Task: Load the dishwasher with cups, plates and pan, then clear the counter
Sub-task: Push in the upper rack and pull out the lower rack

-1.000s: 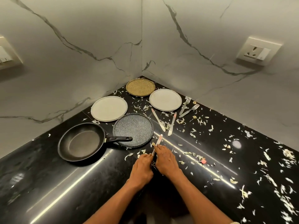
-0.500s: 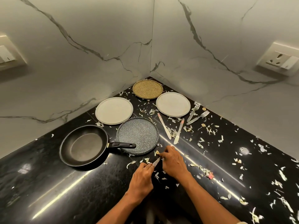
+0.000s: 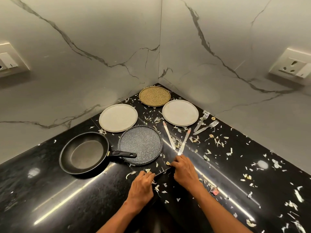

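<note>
Both hands hold a table knife just over the black counter. My left hand grips one end and my right hand pinches the other. To the left lies a black frying pan, its handle resting over a dark speckled plate. Behind them sit two white plates and a gold plate in the corner. Two more knives and two forks lie just beyond my right hand.
Pale vegetable scraps litter the counter, thickest to the right. Marble walls meet in the corner behind the plates. A wall socket is on the right wall and a switch plate on the left.
My hands have moved apart, and the knife now spans the gap between them. The view has shifted a little; the dishes have not moved.
</note>
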Action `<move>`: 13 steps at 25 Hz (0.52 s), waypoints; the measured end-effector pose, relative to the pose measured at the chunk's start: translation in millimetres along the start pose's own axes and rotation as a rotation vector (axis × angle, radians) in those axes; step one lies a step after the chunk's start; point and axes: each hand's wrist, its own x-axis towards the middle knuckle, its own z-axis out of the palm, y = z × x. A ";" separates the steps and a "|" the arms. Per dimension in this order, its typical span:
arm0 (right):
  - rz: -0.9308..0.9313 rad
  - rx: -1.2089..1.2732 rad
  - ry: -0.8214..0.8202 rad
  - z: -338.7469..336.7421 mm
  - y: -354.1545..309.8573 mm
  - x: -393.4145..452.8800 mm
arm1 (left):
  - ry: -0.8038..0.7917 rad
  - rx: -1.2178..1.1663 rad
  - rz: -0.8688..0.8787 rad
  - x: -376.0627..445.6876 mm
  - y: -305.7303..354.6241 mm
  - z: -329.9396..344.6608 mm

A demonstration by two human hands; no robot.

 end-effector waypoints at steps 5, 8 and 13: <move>-0.053 0.016 0.053 2.7 8.2 4.4 | 0.043 0.070 -0.120 9.6 11.0 -5.4; -0.091 0.069 0.107 2.2 5.4 2.0 | 0.064 0.041 -0.206 10.5 15.4 -8.9; -0.128 0.212 0.210 -2.8 -0.6 -13.2 | 0.143 -0.057 -0.314 -4.1 16.6 -14.6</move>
